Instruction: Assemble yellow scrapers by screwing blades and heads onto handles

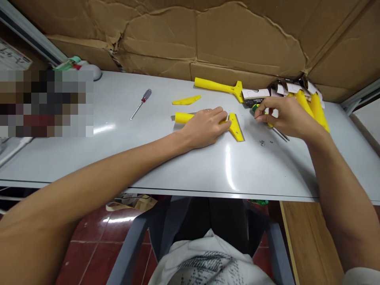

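My left hand (206, 126) is closed over the handle of a yellow scraper (236, 127) and presses it on the table. The scraper's blade edge faces right, and a strip of metal shows at the handle's left end. To the right, my right hand (292, 114) pinches the green end of a screwdriver (280, 133), whose shaft slants down to the right under the palm. Several small screws (262, 143) lie just below that hand. A loose yellow scraper piece (186, 100) and another yellow scraper (218, 84) are behind my left hand.
A second screwdriver (141, 103) with a purple handle lies on the white table (178, 170). At the back right are a small black-and-white box (255, 95) and several boxed yellow scrapers (319, 113). A cardboard wall (219, 43) closes off the back.
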Action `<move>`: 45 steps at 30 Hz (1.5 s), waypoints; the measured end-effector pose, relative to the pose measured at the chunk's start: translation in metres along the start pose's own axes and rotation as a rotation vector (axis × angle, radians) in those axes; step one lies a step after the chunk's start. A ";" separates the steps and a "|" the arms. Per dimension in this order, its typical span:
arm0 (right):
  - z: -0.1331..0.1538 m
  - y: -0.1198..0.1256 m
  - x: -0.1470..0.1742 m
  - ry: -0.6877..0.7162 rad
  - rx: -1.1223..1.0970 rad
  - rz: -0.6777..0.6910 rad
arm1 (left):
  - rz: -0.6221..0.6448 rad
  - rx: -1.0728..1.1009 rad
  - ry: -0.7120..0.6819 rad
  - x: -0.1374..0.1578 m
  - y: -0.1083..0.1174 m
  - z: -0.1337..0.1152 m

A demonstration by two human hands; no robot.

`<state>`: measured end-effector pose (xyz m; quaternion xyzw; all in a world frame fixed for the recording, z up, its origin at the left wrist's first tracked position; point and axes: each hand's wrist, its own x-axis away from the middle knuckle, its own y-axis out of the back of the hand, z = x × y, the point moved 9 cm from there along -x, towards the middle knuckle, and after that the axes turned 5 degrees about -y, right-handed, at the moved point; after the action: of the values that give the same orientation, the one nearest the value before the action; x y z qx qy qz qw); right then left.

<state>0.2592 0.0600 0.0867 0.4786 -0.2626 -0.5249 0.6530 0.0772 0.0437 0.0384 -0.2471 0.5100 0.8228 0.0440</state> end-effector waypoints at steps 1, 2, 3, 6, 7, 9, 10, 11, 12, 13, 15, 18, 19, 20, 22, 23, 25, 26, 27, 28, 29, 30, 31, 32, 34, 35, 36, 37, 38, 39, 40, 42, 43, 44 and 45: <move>0.002 -0.002 -0.001 -0.021 -0.051 -0.027 | -0.023 -0.027 -0.027 -0.001 0.004 -0.004; 0.005 -0.004 -0.002 -0.030 -0.106 -0.043 | -0.045 -0.052 -0.057 -0.001 0.008 -0.009; 0.008 -0.007 -0.002 -0.028 -0.161 -0.053 | -0.067 -0.071 -0.086 -0.002 0.012 -0.013; 0.013 -0.011 -0.002 0.008 -0.291 -0.097 | -0.124 -0.115 -0.158 -0.003 0.022 -0.024; 0.013 -0.012 -0.002 0.017 -0.323 -0.106 | -0.141 -0.131 -0.173 -0.003 0.024 -0.026; 0.011 -0.017 -0.003 0.016 -0.360 -0.095 | -0.166 -0.163 -0.186 -0.003 0.026 -0.028; 0.010 -0.021 -0.003 0.010 -0.373 -0.078 | -0.173 -0.175 -0.185 -0.003 0.027 -0.028; 0.009 -0.024 -0.003 0.002 -0.377 -0.061 | -0.181 -0.187 -0.180 -0.002 0.027 -0.028; 0.009 -0.026 -0.004 -0.005 -0.374 -0.056 | -0.195 -0.200 -0.173 -0.002 0.028 -0.027; 0.010 -0.027 -0.004 -0.009 -0.367 -0.062 | -0.216 -0.216 -0.167 -0.001 0.029 -0.027; 0.012 -0.026 -0.003 -0.019 -0.346 -0.104 | -0.266 -0.254 -0.158 0.000 0.033 -0.028; 0.015 -0.024 -0.002 -0.038 -0.330 -0.166 | -0.273 -0.268 -0.148 -0.001 0.033 -0.028; 0.015 -0.024 -0.001 -0.037 -0.336 -0.176 | -0.258 -0.257 -0.144 -0.001 0.031 -0.027; 0.016 -0.024 -0.001 -0.031 -0.350 -0.182 | -0.239 -0.238 -0.136 -0.002 0.029 -0.027; 0.016 -0.025 0.000 -0.016 -0.390 -0.177 | -0.195 -0.175 -0.106 -0.004 0.025 -0.023; 0.016 -0.026 0.000 -0.013 -0.411 -0.174 | -0.170 -0.134 -0.083 -0.004 0.023 -0.021; 0.015 -0.028 0.000 -0.024 -0.447 -0.175 | -0.120 -0.062 -0.036 -0.005 0.018 -0.016; 0.014 -0.028 0.000 -0.036 -0.462 -0.185 | -0.106 -0.045 -0.023 -0.005 0.017 -0.015; 0.014 -0.027 0.000 -0.048 -0.472 -0.199 | -0.103 -0.046 -0.021 -0.005 0.017 -0.015; 0.014 -0.027 0.001 -0.058 -0.473 -0.213 | -0.107 -0.062 -0.028 -0.005 0.018 -0.015; 0.014 -0.027 0.001 -0.069 -0.468 -0.222 | -0.116 -0.090 -0.041 -0.005 0.019 -0.017; 0.014 -0.027 0.001 -0.084 -0.462 -0.227 | -0.132 -0.125 -0.056 -0.005 0.020 -0.018; 0.013 -0.027 0.001 -0.103 -0.462 -0.228 | -0.154 -0.163 -0.072 -0.004 0.022 -0.020; 0.012 -0.028 0.001 -0.124 -0.469 -0.223 | -0.181 -0.198 -0.088 -0.004 0.025 -0.022; 0.009 -0.030 0.001 -0.170 -0.515 -0.204 | -0.218 -0.236 -0.113 -0.002 0.028 -0.025; 0.008 -0.031 0.001 -0.187 -0.539 -0.188 | -0.217 -0.232 -0.116 -0.002 0.028 -0.026; 0.007 -0.032 0.001 -0.198 -0.552 -0.169 | -0.203 -0.214 -0.111 -0.002 0.027 -0.025; 0.007 -0.033 0.001 -0.206 -0.556 -0.150 | -0.181 -0.193 -0.103 -0.002 0.026 -0.024; 0.007 -0.034 0.001 -0.214 -0.556 -0.133 | -0.160 -0.175 -0.094 -0.002 0.024 -0.023; 0.006 -0.035 0.001 -0.223 -0.557 -0.123 | -0.148 -0.167 -0.089 -0.002 0.024 -0.023; 0.006 -0.035 0.001 -0.231 -0.562 -0.118 | -0.146 -0.170 -0.089 -0.002 0.024 -0.023; 0.003 -0.035 0.001 -0.244 -0.584 -0.116 | -0.155 -0.190 -0.097 -0.003 0.025 -0.024; 0.003 -0.035 0.001 -0.244 -0.598 -0.115 | -0.156 -0.196 -0.098 -0.003 0.025 -0.024; 0.002 -0.036 0.001 -0.239 -0.611 -0.106 | -0.153 -0.198 -0.096 -0.003 0.025 -0.024; 0.002 -0.036 0.001 -0.231 -0.622 -0.093 | -0.147 -0.194 -0.093 -0.003 0.025 -0.024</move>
<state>0.2416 0.0587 0.0548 0.2054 -0.1401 -0.6598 0.7092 0.0806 0.0120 0.0518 -0.2487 0.4060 0.8732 0.1038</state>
